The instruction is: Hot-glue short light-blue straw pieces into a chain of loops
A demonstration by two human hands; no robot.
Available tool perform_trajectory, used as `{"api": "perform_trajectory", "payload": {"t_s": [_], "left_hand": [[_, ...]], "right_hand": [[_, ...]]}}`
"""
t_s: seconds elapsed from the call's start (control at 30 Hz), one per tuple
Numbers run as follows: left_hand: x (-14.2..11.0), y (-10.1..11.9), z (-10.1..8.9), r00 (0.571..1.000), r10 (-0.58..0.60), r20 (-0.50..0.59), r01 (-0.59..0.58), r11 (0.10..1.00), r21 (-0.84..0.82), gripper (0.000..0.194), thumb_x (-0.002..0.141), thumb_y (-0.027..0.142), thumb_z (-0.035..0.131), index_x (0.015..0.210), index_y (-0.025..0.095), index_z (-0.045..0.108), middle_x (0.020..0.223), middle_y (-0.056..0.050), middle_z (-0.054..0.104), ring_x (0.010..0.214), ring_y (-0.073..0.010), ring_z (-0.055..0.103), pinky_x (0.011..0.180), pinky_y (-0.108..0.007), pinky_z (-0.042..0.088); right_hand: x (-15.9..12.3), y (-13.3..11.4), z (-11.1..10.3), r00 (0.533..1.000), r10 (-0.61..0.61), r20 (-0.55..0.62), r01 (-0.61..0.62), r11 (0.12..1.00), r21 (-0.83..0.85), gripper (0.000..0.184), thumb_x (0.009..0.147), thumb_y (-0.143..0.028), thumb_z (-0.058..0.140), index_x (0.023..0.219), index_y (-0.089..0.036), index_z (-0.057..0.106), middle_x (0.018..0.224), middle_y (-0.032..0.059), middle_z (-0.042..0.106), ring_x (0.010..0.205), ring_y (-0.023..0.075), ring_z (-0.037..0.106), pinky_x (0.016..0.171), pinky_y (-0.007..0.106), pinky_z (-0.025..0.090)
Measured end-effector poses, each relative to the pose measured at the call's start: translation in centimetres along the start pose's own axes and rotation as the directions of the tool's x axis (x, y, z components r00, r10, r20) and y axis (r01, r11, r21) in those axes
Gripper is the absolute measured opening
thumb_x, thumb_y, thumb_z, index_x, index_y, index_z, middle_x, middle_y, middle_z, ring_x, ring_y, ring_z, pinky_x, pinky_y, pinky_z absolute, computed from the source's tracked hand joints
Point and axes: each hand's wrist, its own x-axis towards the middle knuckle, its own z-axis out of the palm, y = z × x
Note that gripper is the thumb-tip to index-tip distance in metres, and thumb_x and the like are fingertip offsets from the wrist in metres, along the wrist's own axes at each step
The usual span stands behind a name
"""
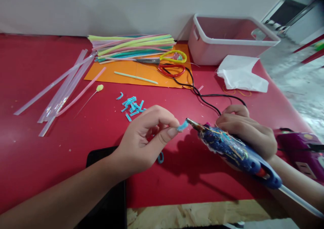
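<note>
Between thumb and forefinger, my left hand (149,137) pinches a short blue pipe cleaner piece (182,125). My right hand (246,127) is wrapped round a blue glue gun (227,148), smeared with dried glue and glitter, a clear glue stick (301,202) sticking out of its rear. The metal nozzle touches or nearly touches the blue piece's tip. Beyond my left hand lies a small pile of cut blue pieces (133,105). A bent blue piece (160,157) lies below that hand, partly hidden by it.
Colourful pipe cleaners (134,46) and scissors (172,63) lie on orange paper (106,74). Clear glue sticks (63,83) are at left. A pink bin (227,50), white cloth (241,74) and purple power strip (302,151) stand right. A black cord (206,100) crosses behind; a black phone-like slab (111,202) lies in front.
</note>
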Motion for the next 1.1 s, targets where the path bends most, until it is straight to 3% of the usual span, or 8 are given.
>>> {"api": "perform_trajectory", "payload": {"t_s": [0.27,0.4,0.6,1.1], "left_hand": [[-0.1,-0.1,0.0,1.000,0.002,-0.001,-0.002,1.000,-0.004,0.009,0.095,0.018,0.061,0.088,0.022,0.065,0.084,-0.002,0.061,0.077,-0.0148,0.057,0.064,-0.027,0.045],[-0.1,-0.1,0.0,1.000,0.017,0.006,-0.017,1.000,0.019,0.009,0.096,0.018,0.060,0.089,0.021,0.065,0.086,-0.003,0.060,0.078,-0.0150,0.057,0.064,-0.028,0.046],[0.0,-0.1,0.1,1.000,0.018,0.008,-0.018,1.000,0.019,0.009,0.096,0.017,0.061,0.089,0.021,0.065,0.088,-0.004,0.060,0.078,-0.0146,0.057,0.063,-0.027,0.046],[0.1,0.0,0.1,1.000,0.000,0.002,0.000,1.000,0.008,0.009,0.095,0.019,0.062,0.086,0.020,0.065,0.088,-0.004,0.062,0.078,-0.0145,0.058,0.063,-0.026,0.047]], "right_hand": [[-0.7,0.2,0.3,0.993,0.016,-0.114,-0.011,0.999,0.037,0.018,0.081,-0.015,0.066,0.096,-0.022,0.058,0.068,-0.0010,0.060,0.060,0.0176,0.060,0.076,0.044,0.047],[-0.4,0.0,0.0,0.999,-0.009,-0.052,0.011,0.999,0.045,0.005,0.091,-0.018,0.056,0.091,-0.021,0.059,0.065,-0.0012,0.059,0.060,0.0173,0.062,0.074,0.043,0.045],[0.3,0.0,-0.3,1.000,-0.014,0.022,0.013,0.998,0.061,0.015,0.099,-0.020,0.048,0.088,-0.020,0.057,0.062,-0.0022,0.059,0.056,0.0139,0.063,0.073,0.040,0.044],[0.2,0.0,-0.1,0.999,0.002,0.032,-0.003,0.999,0.037,0.010,0.094,-0.016,0.054,0.089,-0.022,0.060,0.062,-0.0037,0.061,0.057,0.0148,0.064,0.072,0.038,0.045]]}}
